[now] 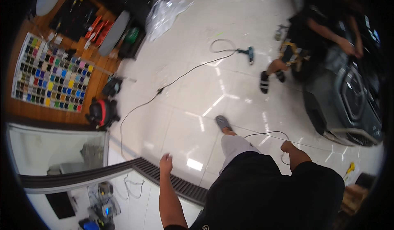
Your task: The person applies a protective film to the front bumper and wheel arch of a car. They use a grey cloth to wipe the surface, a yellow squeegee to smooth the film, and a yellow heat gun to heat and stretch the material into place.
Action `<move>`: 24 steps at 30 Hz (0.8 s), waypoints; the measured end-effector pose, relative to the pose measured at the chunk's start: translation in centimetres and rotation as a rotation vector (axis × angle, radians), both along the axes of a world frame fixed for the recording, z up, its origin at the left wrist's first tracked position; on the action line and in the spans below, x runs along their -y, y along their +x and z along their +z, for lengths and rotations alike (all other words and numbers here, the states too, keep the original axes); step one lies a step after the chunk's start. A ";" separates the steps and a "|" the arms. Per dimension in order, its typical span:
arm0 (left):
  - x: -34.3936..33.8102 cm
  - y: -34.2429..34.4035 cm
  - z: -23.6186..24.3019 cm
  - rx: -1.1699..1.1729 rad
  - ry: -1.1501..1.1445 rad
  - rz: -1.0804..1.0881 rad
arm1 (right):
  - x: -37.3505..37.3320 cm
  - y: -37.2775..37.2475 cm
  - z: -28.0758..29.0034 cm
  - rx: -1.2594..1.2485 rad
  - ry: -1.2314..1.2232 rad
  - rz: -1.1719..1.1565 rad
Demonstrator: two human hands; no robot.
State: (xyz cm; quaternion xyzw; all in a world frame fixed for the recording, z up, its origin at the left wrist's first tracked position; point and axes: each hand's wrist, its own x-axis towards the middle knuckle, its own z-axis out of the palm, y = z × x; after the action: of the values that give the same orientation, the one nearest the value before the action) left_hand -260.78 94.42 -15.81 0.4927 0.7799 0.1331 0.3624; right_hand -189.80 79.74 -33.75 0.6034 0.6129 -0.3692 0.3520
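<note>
My left hand (166, 163) hangs out to the left above the pale tiled floor, close to a dark slatted floor grate (172, 181). Its fingers are loosely bent and a little apart, with nothing seen in them. On the other side, my right hand (287, 147) is held low with the fingers curled in. A thin dark cable (264, 133) arcs up to this hand and a loop of it shows just below. Whether the fingers grip the cable is too small to tell. One grey shoe (223, 122) of mine is stepped forward on the tiles.
At right, a person (326, 28) bends over a dark grey car (349, 102). A teal power tool (248, 54) lies on the floor, its long cord (180, 77) trailing left. A red-and-black vacuum-like machine (102, 113) and a colour swatch board (53, 76) stand left; plastic sheeting (164, 16) lies beyond.
</note>
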 end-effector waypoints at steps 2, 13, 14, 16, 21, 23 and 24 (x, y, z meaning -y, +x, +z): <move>-6.7 -0.6 0.3 0.023 -0.080 0.099 | -5.3 -3.9 -2.3 -0.046 -0.111 -0.294; -36.7 -10.6 -7.8 -0.255 -0.211 -0.427 | -51.8 -37.2 19.2 -1.094 0.385 -1.027; -40.6 -12.3 -10.7 -0.292 -0.241 -0.475 | -52.5 -38.4 19.1 -1.146 0.403 -1.105; -48.4 -16.3 -17.6 -0.379 -0.304 -0.574 | -51.2 -39.4 14.6 -0.996 0.338 -1.458; -62.4 -26.2 -39.8 -0.773 -0.378 -0.717 | -27.6 -42.9 -6.2 0.035 0.170 -1.811; -68.3 -26.6 -47.1 -0.819 -0.399 -0.782 | -24.2 -46.6 -8.5 0.044 -0.191 -2.007; -69.5 -25.6 -49.9 -0.790 -0.384 -0.790 | -23.3 -48.5 -9.0 -0.019 -0.258 -2.061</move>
State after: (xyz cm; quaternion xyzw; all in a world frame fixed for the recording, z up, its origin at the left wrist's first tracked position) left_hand -286.38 163.96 -65.73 0.6836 0.6233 -0.3492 0.1492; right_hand -238.31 103.04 -42.78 0.7895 -0.2418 -0.5588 -0.0773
